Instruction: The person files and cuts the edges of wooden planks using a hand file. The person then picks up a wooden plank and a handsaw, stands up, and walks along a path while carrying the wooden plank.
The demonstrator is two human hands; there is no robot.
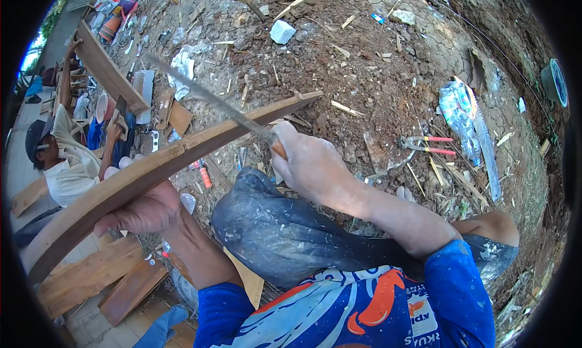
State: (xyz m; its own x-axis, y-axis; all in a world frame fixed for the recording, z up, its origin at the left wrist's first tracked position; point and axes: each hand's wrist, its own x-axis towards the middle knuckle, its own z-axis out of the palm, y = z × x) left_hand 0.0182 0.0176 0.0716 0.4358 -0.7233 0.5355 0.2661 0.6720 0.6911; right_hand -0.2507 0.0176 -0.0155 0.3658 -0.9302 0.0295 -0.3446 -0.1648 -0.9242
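My left hand (148, 208) grips a long wooden board (182, 143) from beneath, its fingertips showing over the far edge. The board slants up from the lower left, narrow edge upward, ending near the middle of the view. In my closed right hand (312, 163) is the wooden handle of a long narrow metal blade (209, 98). This blade points to the upper left, crossing above the board near its far end. Whether it touches the wood I cannot tell. Below the board, my knee (260, 221) is bent in dark, stained trousers.
Red-handled pliers (427, 145), a handsaw (483, 145) and a crumpled clear plastic bag (458, 115) lie at right. A white block (282, 32) and wood splinters are on the soil. At left, a person in a cap (41, 143) works beside another board (106, 69). Planks (91, 275) lie lower left.
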